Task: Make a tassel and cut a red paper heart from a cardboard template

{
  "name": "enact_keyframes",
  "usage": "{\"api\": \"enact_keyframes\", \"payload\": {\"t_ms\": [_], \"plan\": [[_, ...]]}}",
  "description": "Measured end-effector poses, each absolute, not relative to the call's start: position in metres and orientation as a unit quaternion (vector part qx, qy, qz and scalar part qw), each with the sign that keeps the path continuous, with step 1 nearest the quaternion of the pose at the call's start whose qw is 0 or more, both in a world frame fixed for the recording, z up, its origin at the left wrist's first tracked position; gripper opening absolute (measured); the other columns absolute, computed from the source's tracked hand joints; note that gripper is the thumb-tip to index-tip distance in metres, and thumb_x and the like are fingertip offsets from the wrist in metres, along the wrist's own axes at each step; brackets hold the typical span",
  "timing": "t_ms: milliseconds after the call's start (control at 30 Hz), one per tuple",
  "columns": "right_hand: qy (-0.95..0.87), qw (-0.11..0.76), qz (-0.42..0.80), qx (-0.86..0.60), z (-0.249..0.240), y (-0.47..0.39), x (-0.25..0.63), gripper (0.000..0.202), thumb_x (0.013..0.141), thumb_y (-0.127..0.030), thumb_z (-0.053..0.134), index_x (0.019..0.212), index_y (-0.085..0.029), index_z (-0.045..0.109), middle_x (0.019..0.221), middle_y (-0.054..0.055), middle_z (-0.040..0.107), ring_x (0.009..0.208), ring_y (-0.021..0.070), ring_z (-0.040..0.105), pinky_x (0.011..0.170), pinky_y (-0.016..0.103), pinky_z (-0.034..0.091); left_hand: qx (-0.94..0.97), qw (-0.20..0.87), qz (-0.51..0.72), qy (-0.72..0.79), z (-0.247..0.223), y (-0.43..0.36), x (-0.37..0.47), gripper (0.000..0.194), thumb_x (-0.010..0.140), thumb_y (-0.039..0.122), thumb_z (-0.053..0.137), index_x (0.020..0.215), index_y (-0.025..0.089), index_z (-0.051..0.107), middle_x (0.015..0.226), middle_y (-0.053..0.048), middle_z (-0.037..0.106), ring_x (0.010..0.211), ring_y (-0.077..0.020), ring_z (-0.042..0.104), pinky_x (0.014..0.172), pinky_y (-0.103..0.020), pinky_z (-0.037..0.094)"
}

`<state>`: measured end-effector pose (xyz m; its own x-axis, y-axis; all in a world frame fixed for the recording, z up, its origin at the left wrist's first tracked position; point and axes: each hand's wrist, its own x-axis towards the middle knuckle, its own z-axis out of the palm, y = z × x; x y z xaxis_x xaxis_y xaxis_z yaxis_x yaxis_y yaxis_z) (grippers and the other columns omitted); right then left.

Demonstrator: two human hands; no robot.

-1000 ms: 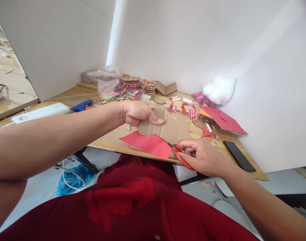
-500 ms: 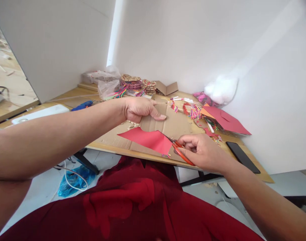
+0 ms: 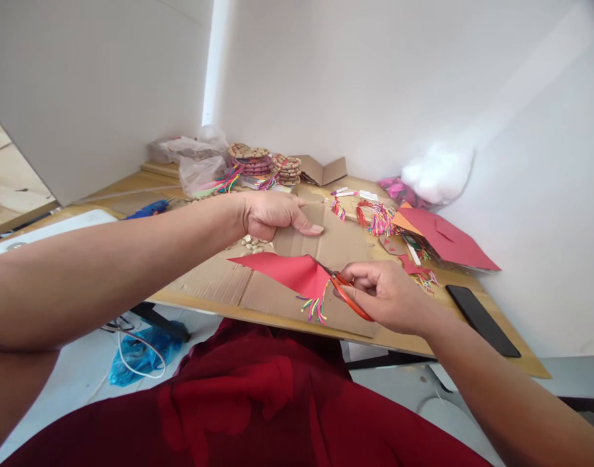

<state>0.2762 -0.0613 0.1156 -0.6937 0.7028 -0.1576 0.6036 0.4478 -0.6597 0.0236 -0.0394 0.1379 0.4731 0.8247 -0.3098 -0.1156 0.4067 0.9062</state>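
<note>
In my right hand (image 3: 375,292) I hold orange-handled scissors (image 3: 348,299), with their blades at the right edge of a piece of red paper (image 3: 292,271). My left hand (image 3: 285,215) is above and behind that paper, over a brown cardboard sheet (image 3: 348,240); its thumb points right and its other fingers are mostly hidden, so what it holds cannot be made out. Multicoloured strings (image 3: 316,309) stick out from under the red paper's lower edge. A few peanut-like pieces (image 3: 252,245) lie left of the cardboard sheet.
Stacked woven rings (image 3: 251,162) and a plastic bag (image 3: 202,172) are at the back left. Toward the right lie colourful tassels (image 3: 379,219), red sheets (image 3: 452,237) and a black phone (image 3: 482,319). A blue glue gun (image 3: 148,209) is behind my left forearm.
The camera view has shifted slightly. More of the multicoloured strings shows below the red paper. The scissors and my right hand have moved a little left against the table.
</note>
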Motion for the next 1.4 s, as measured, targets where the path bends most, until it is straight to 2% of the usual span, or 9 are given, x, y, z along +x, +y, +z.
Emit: {"api": "enact_keyframes", "payload": {"t_ms": [333,733,933,1233,1400], "plan": [[-0.835,0.074,0.383,-0.388,0.099,-0.01,0.287,0.031,0.092,-0.046,0.058,0.079,-0.018,0.062,0.05,-0.007,0.035,0.048,0.0086,0.027,0.044,0.025,0.019,0.417,0.737,0.287,0.447,0.125,0.016,0.04,0.032,0.084,-0.003,0.062,0.114,0.005,0.068,0.09,-0.014,0.078,0.079,-0.0217,0.072,0.093,-0.045,0.053],[-0.815,0.046,0.423,-0.393,0.084,0.036,0.281,0.03,0.09,-0.042,0.061,0.073,-0.018,0.057,0.048,-0.007,0.04,0.046,0.0074,0.03,0.043,0.023,0.02,0.406,0.774,0.26,0.41,0.092,0.071,0.035,0.033,0.084,0.0,0.062,0.117,0.006,0.067,0.092,-0.013,0.078,0.084,-0.0211,0.073,0.102,-0.048,0.048],[-0.807,0.03,0.442,-0.39,0.078,0.049,0.279,0.031,0.091,-0.042,0.06,0.072,-0.018,0.057,0.048,-0.007,0.037,0.046,0.0073,0.029,0.043,0.023,0.02,0.402,0.783,0.247,0.404,0.082,0.083,0.031,0.036,0.084,0.001,0.065,0.119,0.005,0.066,0.092,-0.012,0.078,0.083,-0.0222,0.073,0.106,-0.052,0.045],[-0.81,0.045,0.44,-0.386,0.067,0.059,0.278,0.03,0.093,-0.044,0.06,0.075,-0.019,0.061,0.049,-0.007,0.034,0.045,0.0082,0.029,0.044,0.025,0.019,0.386,0.779,0.268,0.415,0.071,0.09,0.028,0.034,0.084,0.0,0.064,0.116,0.007,0.07,0.095,-0.014,0.079,0.084,-0.0249,0.074,0.094,-0.047,0.053],[-0.824,0.038,0.402,-0.397,0.062,0.063,0.278,0.031,0.092,-0.047,0.059,0.076,-0.02,0.061,0.049,-0.006,0.04,0.046,0.009,0.032,0.044,0.025,0.021,0.392,0.799,0.246,0.384,0.066,0.091,0.023,0.027,0.087,0.007,0.062,0.114,0.004,0.07,0.088,-0.018,0.077,0.084,-0.0309,0.074,0.09,-0.054,0.053]]}}
